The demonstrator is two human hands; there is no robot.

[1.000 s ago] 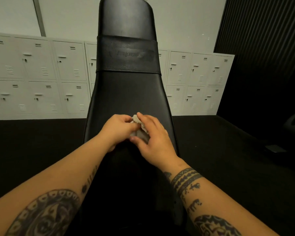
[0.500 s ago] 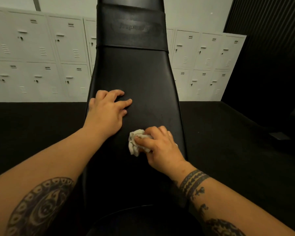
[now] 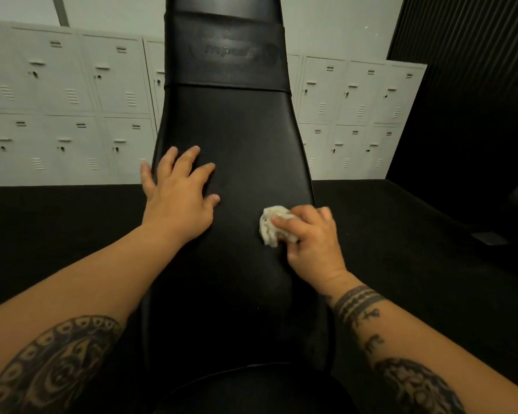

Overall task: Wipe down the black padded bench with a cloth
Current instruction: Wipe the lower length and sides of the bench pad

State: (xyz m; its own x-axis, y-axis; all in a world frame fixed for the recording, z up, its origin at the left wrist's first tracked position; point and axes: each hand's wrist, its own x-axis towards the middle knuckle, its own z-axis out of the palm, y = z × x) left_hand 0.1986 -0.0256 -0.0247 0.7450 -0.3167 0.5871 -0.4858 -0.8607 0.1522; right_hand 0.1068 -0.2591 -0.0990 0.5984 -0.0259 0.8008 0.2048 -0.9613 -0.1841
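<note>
Black bench [image 3: 237,130], left hand [image 3: 178,198] flat, right hand [image 3: 310,234] gripping cloth [image 3: 271,224]

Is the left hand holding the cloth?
No, the left hand rests flat on the bench, while the right hand grips the cloth.

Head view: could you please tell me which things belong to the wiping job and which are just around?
Job: bench; cloth; right hand gripping the cloth; left hand flat on the bench.
Just around: lockers; dark floor; slatted wall.
</note>
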